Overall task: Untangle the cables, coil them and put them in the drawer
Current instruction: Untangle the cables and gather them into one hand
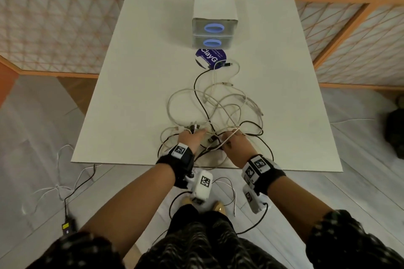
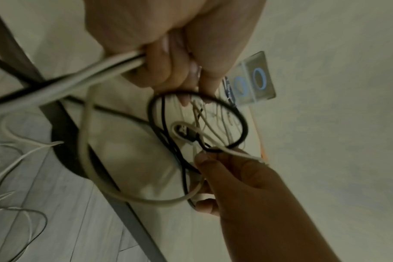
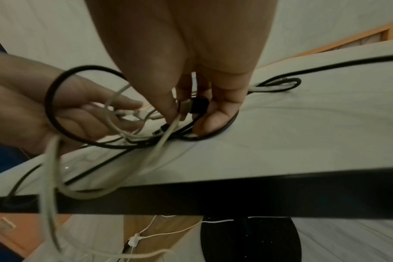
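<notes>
A tangle of white and black cables (image 1: pixel 218 105) lies mid-table in the head view, with some loops hanging over the near edge. My left hand (image 1: pixel 196 133) is at the tangle's near end. In the left wrist view its curled fingers (image 2: pixel 159 70) grip a bundle of white and black cables (image 2: pixel 79 78). My right hand (image 1: pixel 229 135) is just to the right and pinches a white cable (image 2: pixel 238 152). A black USB plug (image 3: pixel 198 106) lies by its fingertips. The two-drawer unit (image 1: pixel 214 28) stands at the far edge, both drawers shut.
A round purple disc (image 1: pixel 211 58) lies in front of the drawers. The white table (image 1: pixel 131 72) has a dark front edge (image 3: pixel 236 191). Loose wires (image 1: pixel 65 181) and a small black device (image 1: pixel 67 226) lie on the floor at left. A lattice fence (image 1: pixel 54 28) runs behind.
</notes>
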